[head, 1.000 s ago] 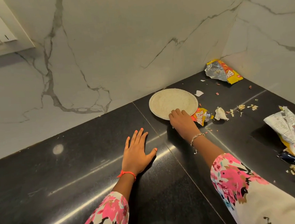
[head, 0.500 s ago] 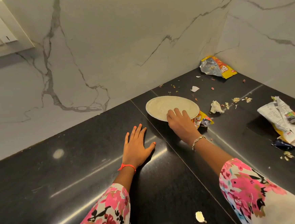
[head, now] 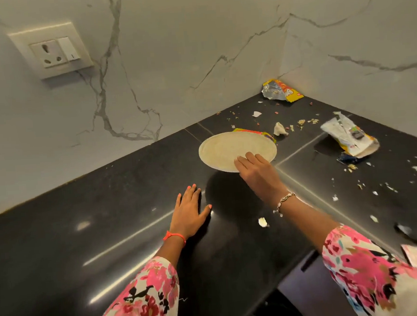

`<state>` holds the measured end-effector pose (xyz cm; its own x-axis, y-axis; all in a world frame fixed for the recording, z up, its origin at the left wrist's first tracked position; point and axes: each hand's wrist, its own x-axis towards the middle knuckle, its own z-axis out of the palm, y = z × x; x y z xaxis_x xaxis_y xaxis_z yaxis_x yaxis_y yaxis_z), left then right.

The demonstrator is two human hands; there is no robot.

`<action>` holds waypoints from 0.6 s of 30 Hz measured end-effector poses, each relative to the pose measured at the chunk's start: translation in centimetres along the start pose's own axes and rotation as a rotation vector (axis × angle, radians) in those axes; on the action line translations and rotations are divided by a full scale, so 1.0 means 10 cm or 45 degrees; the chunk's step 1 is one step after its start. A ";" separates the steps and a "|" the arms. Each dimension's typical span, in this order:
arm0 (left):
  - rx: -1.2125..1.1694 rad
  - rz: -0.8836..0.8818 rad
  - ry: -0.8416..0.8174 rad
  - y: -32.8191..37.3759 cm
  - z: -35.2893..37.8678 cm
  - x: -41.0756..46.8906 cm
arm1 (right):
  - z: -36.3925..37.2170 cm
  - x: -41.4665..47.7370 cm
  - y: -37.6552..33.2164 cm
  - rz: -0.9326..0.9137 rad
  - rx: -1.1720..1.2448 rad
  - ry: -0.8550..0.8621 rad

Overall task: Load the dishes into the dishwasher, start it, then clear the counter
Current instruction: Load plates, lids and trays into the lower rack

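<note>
A round pale plate [head: 226, 149] hangs a little above the black counter [head: 107, 215] near the corner and casts a round shadow under itself. My right hand [head: 258, 173] grips its near edge, fingers on top; the thumb is hidden below. My left hand [head: 189, 214] rests flat on the counter with straight, spread fingers, to the left of the shadow and apart from the plate.
Litter covers the counter's right side: a yellow snack wrapper [head: 282, 92] in the corner, a colourful wrapper [head: 255, 131] behind the plate, a crumpled tissue [head: 279, 129], a white packet [head: 350, 136], and several scraps. A wall socket [head: 51, 50] sits upper left. Marble walls close two sides.
The plate has come up off the counter in my right hand, leaving a shadow below. The view has pulled back. My left hand stays flat on the counter.
</note>
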<state>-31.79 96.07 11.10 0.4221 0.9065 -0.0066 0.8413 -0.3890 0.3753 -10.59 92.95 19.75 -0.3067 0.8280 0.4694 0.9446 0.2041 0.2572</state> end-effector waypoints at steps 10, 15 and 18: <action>0.058 0.261 0.072 0.15 0.10 -2.48 | -1.34 -2.24 -1.71 0.127 -0.133 -0.071; 0.069 0.447 0.042 0.25 0.35 -3.93 | -2.00 -3.50 -2.65 0.256 -0.121 -0.123; 0.039 0.528 -0.017 0.33 0.55 -4.70 | -2.41 -4.24 -3.15 0.308 -0.138 -0.229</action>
<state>-46.96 51.27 7.55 0.7317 0.6697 0.1270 0.6086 -0.7257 0.3209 -30.14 38.86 12.10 -0.0399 0.9268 0.3734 0.9666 -0.0589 0.2496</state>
